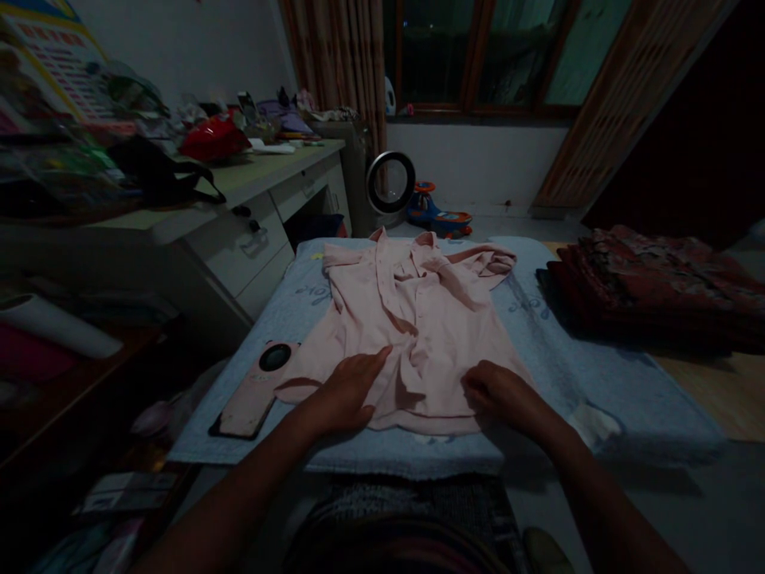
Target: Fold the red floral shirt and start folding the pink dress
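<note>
Lying in the middle of the frame, a pink shirt (460, 319) is covering part of a blue cloth (574, 383), its collar facing the top. The left hand (343, 391), left of lower centre, is resting on the shirt, fingers extended and released. The right hand (505, 395), right of lower centre, is sitting at the shirt's lower part, fingers bent inward; whether they are gripping fabric cannot be told. A phone (248, 399) is lying just beside the shirt, lower left. Folded fabrics (663, 275) are forming a stack at right.
</note>
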The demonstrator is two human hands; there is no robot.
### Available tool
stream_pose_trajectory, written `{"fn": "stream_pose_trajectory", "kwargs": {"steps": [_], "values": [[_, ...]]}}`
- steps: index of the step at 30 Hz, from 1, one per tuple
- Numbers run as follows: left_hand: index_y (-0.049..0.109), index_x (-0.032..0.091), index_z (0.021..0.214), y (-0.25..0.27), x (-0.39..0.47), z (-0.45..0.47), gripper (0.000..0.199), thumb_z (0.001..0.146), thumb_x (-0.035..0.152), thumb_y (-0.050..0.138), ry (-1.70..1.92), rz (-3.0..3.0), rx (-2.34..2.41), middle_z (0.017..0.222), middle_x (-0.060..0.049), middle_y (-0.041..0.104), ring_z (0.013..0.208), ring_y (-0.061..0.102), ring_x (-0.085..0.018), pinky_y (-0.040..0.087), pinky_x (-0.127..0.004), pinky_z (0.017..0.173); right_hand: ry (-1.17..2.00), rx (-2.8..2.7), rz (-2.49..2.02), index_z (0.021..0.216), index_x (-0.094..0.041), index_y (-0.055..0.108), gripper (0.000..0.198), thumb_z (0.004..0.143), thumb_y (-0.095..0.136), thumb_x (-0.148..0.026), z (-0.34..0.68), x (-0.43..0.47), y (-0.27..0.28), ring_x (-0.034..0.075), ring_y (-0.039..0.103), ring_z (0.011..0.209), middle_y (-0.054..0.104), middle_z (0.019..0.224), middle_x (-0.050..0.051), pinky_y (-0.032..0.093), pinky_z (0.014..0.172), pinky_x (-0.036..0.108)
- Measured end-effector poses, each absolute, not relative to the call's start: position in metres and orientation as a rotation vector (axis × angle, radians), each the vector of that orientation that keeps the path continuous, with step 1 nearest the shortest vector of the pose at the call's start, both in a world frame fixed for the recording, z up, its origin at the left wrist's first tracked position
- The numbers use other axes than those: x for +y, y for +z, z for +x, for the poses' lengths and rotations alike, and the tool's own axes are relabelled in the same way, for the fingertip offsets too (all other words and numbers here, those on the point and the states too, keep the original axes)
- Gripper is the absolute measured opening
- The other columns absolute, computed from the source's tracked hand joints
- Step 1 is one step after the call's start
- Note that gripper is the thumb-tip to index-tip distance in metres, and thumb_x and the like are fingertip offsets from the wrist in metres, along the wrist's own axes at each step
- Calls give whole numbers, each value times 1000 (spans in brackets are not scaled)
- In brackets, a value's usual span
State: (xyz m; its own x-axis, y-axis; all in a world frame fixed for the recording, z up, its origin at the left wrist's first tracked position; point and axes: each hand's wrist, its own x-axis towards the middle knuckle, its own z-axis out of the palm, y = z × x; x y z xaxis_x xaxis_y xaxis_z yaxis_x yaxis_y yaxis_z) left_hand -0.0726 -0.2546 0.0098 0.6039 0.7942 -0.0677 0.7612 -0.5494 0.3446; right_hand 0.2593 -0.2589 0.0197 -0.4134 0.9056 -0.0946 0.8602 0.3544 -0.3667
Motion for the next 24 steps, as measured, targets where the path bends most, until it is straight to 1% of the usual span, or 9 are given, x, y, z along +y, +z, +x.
{"fn": "stream_pose_trajectory", "kwargs": {"steps": [3, 5, 7, 9, 11, 15, 17, 20, 24], "values": [[29, 25, 154, 7, -258, -86, 85, 76, 24, 64, 82, 2539, 1338, 159, -14, 33, 147, 27, -34, 21, -55, 118, 220, -2411, -1756, 98, -17, 68, 18, 90, 54, -25, 284, -258, 10, 24, 61, 94, 65, 101, 13, 46, 85, 34], [44, 25, 146, 4, -255, -95, 69, 80, 29, 64, 97, 2538, 1499, 158, -14, 35, 147, 25, -36, 21, -58, 117, -16, -2261, -1889, 110, -14, 65, 28, 90, 56, -31, 303, -257, 0, 31, 58, 106, 63, 113, 19, 45, 91, 42], [55, 23, 138, -1, -250, -103, 55, 84, 33, 62, 174, 2525, 1672, 154, -15, 41, 144, 31, -37, 27, -57, 115, -94, -2142, -2006, 116, -12, 62, 35, 93, 51, -36, 317, -254, -11, 33, 58, 108, 63, 114, 22, 45, 91, 44], [59, 22, 133, -6, -244, -108, 46, 88, 33, 58, 263, 2507, 1764, 147, -16, 47, 135, 42, -35, 35, -53, 110, -26, -2033, -2101, 121, -11, 58, 39, 96, 45, -38, 325, -252, -18, 31, 62, 102, 66, 108, 21, 46, 86, 41], [61, 22, 129, -11, -239, -109, 38, 92, 28, 52, 324, 2482, 1745, 136, -14, 54, 119, 54, -28, 45, -45, 100, 130, -1943, -2137, 127, -12, 53, 42, 96, 41, -37, 327, -249, -20, 27, 65, 92, 68, 101, 17, 47, 79, 36], [67, 19, 115, -11, -234, -110, 34, 95, 20, 39, 403, 2405, 1606, 104, -9, 62, 92, 62, -19, 51, -32, 82, 356, -1872, -2066, 131, -16, 50, 45, 91, 41, -34, 330, -248, -10, 22, 66, 75, 70, 91, 9, 46, 67, 30], [68, 18, 112, -5, -233, -115, 34, 94, 19, 39, 477, 2375, 1570, 98, -8, 61, 91, 62, -19, 51, -31, 82, 377, -1836, -2044, 131, -18, 52, 46, 89, 43, -35, 337, -250, -5, 21, 66, 71, 70, 87, 7, 46, 64, 29], [68, 19, 113, 7, -231, -129, 36, 89, 15, 41, 566, 2371, 1568, 104, -8, 61, 96, 61, -19, 50, -30, 83, 361, -1816, -2076, 129, -20, 55, 44, 91, 43, -37, 352, -257, -4, 22, 66, 74, 70, 89, 8, 46, 66, 29], [72, 23, 106, 29, -231, -140, 33, 85, 15, 47, 332, 2416, 1578, 106, -7, 62, 94, 60, -20, 50, -33, 84, 232, -1997, -2177, 117, -21, 65, 34, 91, 47, -33, 362, -264, -7, 24, 65, 86, 68, 98, 12, 48, 77, 33]]}}
